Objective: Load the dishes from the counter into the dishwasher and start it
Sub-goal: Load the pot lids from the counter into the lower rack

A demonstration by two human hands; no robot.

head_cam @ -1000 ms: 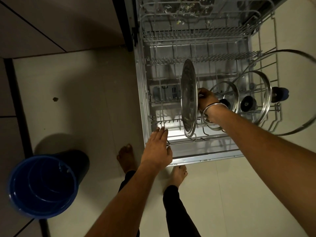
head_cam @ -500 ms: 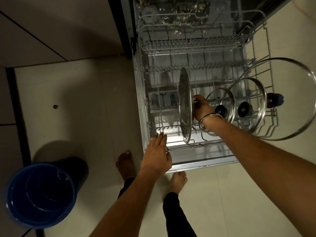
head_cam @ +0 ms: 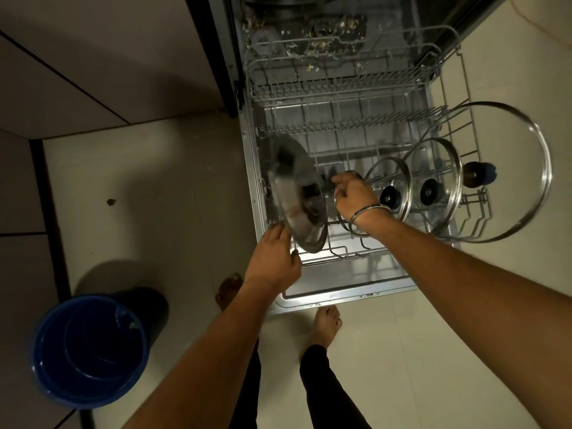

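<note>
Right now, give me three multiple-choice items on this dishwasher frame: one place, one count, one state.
1. Where is the blue bucket?
A. on the floor, left of the rack
B. inside the rack
C. on the open door

2. How many glass lids stand in the lower rack?
A. one
B. three
C. five

3. How is the steel plate?
A. flat on the floor
B. tilted on edge in the rack
C. stacked under a lid

Answers: 1 A, it stands on the tiles by the person's feet. 2 B, small, medium, large. 3 B, it leans with the left hand at its rim.

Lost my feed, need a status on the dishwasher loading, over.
Left hand open against steel plate, tilted in lower rack. Right hand on a rack wire, grip unclear. Three glass lids racked on the right. Nothing blocking.
</note>
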